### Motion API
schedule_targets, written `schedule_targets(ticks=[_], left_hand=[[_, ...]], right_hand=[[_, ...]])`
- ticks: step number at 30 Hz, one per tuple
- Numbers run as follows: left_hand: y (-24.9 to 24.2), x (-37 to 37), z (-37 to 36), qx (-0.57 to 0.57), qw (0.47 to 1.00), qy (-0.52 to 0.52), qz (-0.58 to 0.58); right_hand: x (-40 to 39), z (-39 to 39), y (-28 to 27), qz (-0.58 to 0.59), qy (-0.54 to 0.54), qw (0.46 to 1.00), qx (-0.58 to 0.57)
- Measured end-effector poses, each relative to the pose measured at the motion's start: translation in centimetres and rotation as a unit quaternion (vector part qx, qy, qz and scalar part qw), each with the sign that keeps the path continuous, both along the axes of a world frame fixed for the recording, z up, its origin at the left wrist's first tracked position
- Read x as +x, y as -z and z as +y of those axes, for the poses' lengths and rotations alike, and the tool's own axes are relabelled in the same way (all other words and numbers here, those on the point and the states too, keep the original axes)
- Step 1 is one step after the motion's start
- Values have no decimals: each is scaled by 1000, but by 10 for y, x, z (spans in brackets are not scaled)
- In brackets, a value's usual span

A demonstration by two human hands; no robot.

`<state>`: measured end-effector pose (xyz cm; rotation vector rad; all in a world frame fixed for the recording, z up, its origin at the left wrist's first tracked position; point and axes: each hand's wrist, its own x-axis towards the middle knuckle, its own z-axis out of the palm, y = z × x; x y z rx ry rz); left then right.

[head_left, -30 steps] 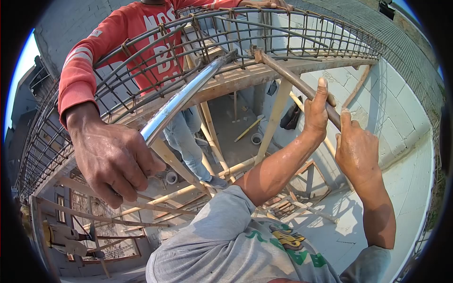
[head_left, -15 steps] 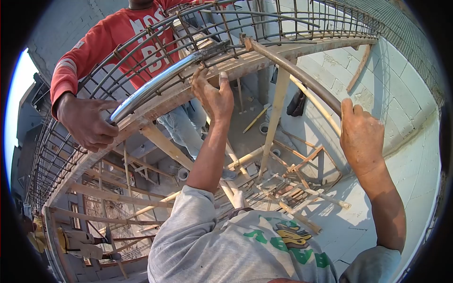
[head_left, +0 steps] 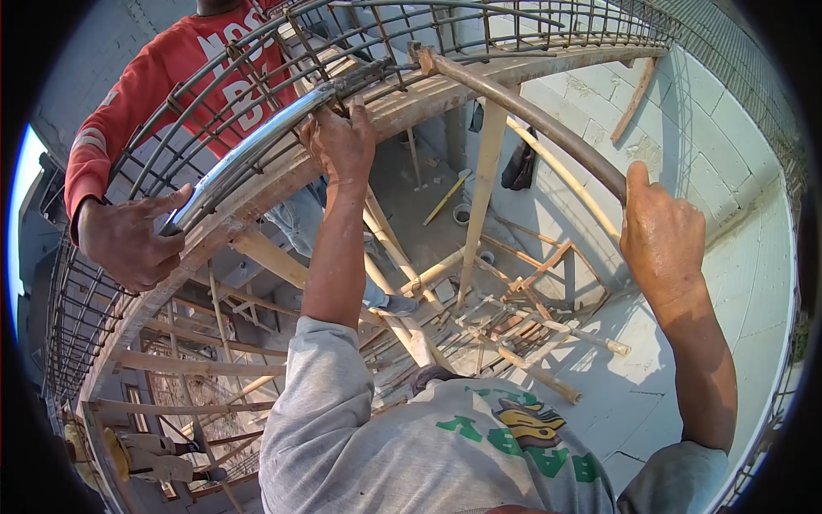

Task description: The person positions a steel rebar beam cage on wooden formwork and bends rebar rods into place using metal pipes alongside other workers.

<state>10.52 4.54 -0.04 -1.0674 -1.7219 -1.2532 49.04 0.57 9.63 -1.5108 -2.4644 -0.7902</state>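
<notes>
My right hand [head_left: 664, 231] is wrapped round the lower end of a long brown bar [head_left: 539, 128]. The bar's hooked head lies at the rebar cage [head_left: 197, 103]. With fingers curled up against the underside of a shiny metal tube [head_left: 265, 137], my left hand [head_left: 340, 146] is at the edge of the curved wooden board [head_left: 428, 110]. What its fingers grip is partly hidden. A co-worker's hand is at the tube's lower left end.
A co-worker in a red shirt [head_left: 154, 86] stands behind the cage at the upper left. Wooden props [head_left: 484, 188] and loose timber lie below. A pale block wall [head_left: 719, 128] rises at the right. Another person [head_left: 154, 454] is at the lower left.
The view has shifted, so most things appear further left. My left hand has moved left along the board and its fingers are closer to the tube. My right hand still holds the bar.
</notes>
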Motion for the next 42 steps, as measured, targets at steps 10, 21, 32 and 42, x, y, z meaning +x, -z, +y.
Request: schedule_targets(ticks=[10, 21, 32, 42], left_hand=[[-30, -16, -5, -246, 961, -1, -129], [-30, -15, -16, -206, 963, 54, -167], [-24, -24, -13, -202, 969, 72, -124], [-30, -20, -18, -215, 965, 96, -111]], right_hand=[[7, 8, 14, 40, -30, 997, 53], [13, 24, 25, 53, -72, 993, 79], [17, 45, 37, 65, -84, 987, 117], [14, 37, 35, 63, -58, 991, 107]])
